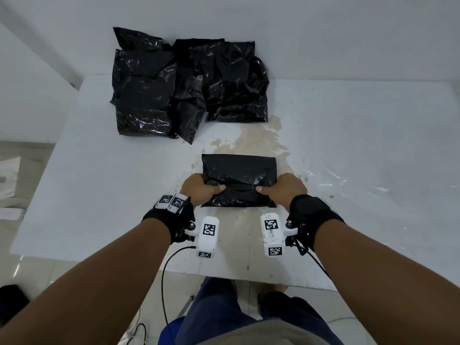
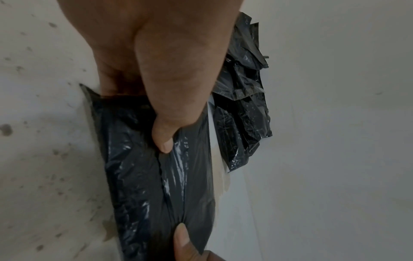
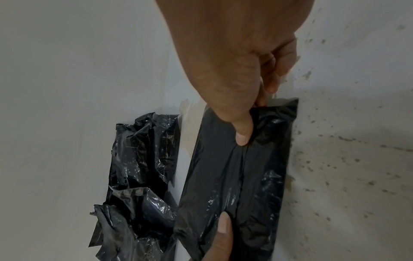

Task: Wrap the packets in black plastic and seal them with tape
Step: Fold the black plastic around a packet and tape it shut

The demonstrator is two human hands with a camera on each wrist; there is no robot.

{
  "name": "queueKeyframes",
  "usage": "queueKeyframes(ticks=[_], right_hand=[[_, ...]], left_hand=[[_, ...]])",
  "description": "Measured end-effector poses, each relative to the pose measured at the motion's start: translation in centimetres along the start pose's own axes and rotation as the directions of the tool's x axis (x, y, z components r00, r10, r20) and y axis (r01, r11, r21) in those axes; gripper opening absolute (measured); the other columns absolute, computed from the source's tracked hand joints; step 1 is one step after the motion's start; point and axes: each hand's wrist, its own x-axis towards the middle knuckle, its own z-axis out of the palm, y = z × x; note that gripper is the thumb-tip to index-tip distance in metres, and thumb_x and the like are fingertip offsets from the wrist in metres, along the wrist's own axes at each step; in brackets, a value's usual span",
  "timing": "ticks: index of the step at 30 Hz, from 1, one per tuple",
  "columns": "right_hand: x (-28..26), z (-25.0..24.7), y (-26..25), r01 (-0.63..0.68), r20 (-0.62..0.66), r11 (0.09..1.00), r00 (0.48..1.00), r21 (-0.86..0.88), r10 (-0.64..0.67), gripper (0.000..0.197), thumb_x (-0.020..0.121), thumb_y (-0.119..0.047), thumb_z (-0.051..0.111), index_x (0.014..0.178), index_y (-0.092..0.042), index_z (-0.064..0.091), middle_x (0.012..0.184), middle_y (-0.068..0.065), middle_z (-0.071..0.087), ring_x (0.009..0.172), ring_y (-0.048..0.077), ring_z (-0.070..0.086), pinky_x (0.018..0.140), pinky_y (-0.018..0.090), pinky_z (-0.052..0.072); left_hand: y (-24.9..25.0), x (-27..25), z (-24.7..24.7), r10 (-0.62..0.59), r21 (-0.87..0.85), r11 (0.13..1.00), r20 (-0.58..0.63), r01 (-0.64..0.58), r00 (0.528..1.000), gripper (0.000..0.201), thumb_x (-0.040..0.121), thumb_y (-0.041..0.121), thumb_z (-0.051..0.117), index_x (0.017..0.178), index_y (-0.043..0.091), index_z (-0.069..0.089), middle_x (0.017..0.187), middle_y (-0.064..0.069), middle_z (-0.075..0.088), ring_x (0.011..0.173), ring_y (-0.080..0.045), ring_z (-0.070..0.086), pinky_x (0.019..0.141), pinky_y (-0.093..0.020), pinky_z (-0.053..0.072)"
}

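Black plastic already covers one packet (image 1: 239,179) near-centre on the counter (image 1: 348,135); left hand (image 1: 199,188) and right hand (image 1: 288,188) grip its ends, thumbs pinning the fold. Pile (image 1: 189,83) of wrapped packets lies far left; no tape in view, so sealing seems pending.

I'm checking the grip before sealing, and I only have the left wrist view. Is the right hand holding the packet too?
Observer: Yes. The right hand grips the packet at its right end, thumb on top, fingers curled round the edge.
Operator: Anything on the table to the right of it?
Observer: A clear plastic sheet lies on the table there.
Operator: Any tape nearby?
Observer: None shows in any view.
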Motion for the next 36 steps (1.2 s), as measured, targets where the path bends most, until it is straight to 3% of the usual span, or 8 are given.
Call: queueKeyframes(ticks=[8, 11, 14, 17, 22, 28, 31, 36], right_hand=[[-1.2, -1.9, 0.5, 0.006, 0.015, 0.993, 1.000, 0.117, -0.008, 0.046, 0.079, -0.046, 0.078, 0.066, -0.011, 0.052, 0.066, 0.002, 0.057, 0.065, 0.020, 0.056, 0.058, 0.032, 0.047], [-1.7, -3.7, 1.4, 0.025, 0.014, 0.983, 1.000, 0.183, -0.028, 0.046, 0.078, -0.049, 0.078, 0.072, -0.008, 0.057, 0.072, 0.008, 0.062, 0.073, 0.026, 0.063, 0.073, 0.041, 0.058], [-2.4, -6.2, 2.8, 0.021, -0.029, 0.957, 0.999, 0.289, -0.014, 0.043, 0.079, -0.048, 0.077, 0.073, -0.009, 0.060, 0.079, 0.010, 0.067, 0.076, 0.027, 0.067, 0.066, 0.037, 0.057], [-2.9, -8.8, 4.8, 0.011, -0.084, 0.934, 0.996, 0.358, 0.020, 0.040, 0.083, -0.045, 0.074, 0.075, -0.009, 0.060, 0.086, 0.011, 0.070, 0.073, 0.023, 0.064, 0.061, 0.032, 0.054], [-2.8, -13.0, 9.6, -0.025, -0.208, 0.921, 0.972, 0.389, 0.114, 0.046, 0.093, -0.040, 0.063, 0.089, 0.005, 0.065, 0.095, 0.020, 0.073, 0.081, 0.033, 0.071, 0.076, 0.041, 0.060], [-1.5, -17.5, 15.0, -0.101, -0.399, 0.967, 0.897, 0.234, 0.191, 0.037, 0.089, -0.038, 0.060, 0.065, -0.011, 0.049, 0.061, 0.003, 0.054, 0.073, 0.032, 0.067, 0.063, 0.031, 0.052], [-1.2, -19.3, 17.5, -0.163, -0.451, 0.967, 0.861, 0.194, 0.236, 0.025, 0.088, -0.030, 0.059, 0.076, -0.009, 0.053, 0.074, 0.006, 0.057, 0.080, 0.034, 0.062, 0.064, 0.028, 0.039], [0.0, -21.7, 21.2, -0.319, -0.490, 0.925, 0.785, 0.206, 0.380, 0.029, 0.084, -0.018, 0.059, 0.110, -0.004, 0.055, 0.116, 0.016, 0.059, 0.113, 0.039, 0.053, 0.087, 0.038, 0.046]], left_hand=[[2.7, -0.7, -0.1, 0.075, -0.174, 0.982, 0.035, -0.068, 0.997, 0.045, 0.085, 0.025, 0.077, 0.123, 0.009, 0.057, 0.116, -0.005, 0.069, 0.106, -0.023, 0.066, 0.097, -0.042, 0.053], [5.4, -0.9, -0.1, 0.121, -0.164, 0.980, 0.040, -0.113, 0.992, 0.036, 0.086, 0.022, 0.076, 0.116, 0.010, 0.059, 0.112, -0.005, 0.069, 0.102, -0.022, 0.067, 0.095, -0.042, 0.054], [8.9, -1.4, 0.9, 0.187, -0.135, 0.974, 0.029, -0.182, 0.982, 0.021, 0.087, 0.020, 0.075, 0.102, 0.016, 0.059, 0.107, -0.005, 0.069, 0.100, -0.022, 0.066, 0.092, -0.040, 0.054], [12.2, -1.5, 2.9, 0.225, -0.108, 0.969, 0.024, -0.221, 0.974, 0.031, 0.084, 0.024, 0.077, 0.108, 0.013, 0.060, 0.107, -0.006, 0.069, 0.100, -0.024, 0.066, 0.092, -0.044, 0.055], [17.0, -2.0, 6.9, 0.253, -0.120, 0.961, 0.025, -0.249, 0.967, 0.047, 0.070, 0.036, 0.079, 0.110, 0.016, 0.064, 0.107, -0.002, 0.072, 0.099, -0.020, 0.068, 0.092, -0.043, 0.056], [20.5, -1.8, 11.8, 0.267, -0.157, 0.951, -0.014, -0.266, 0.963, 0.057, 0.062, 0.044, 0.078, 0.109, 0.014, 0.065, 0.105, -0.002, 0.072, 0.096, -0.021, 0.068, 0.089, -0.045, 0.057], [22.0, -2.0, 14.2, 0.267, -0.164, 0.950, -0.013, -0.265, 0.964, 0.046, 0.071, 0.038, 0.079, 0.106, 0.012, 0.065, 0.103, -0.005, 0.071, 0.095, -0.024, 0.068, 0.089, -0.044, 0.057], [23.7, -1.7, 17.3, 0.251, -0.148, 0.957, -0.007, -0.249, 0.968, 0.066, 0.055, 0.051, 0.074, 0.108, 0.013, 0.064, 0.103, -0.004, 0.071, 0.095, -0.025, 0.068, 0.088, -0.045, 0.057]])
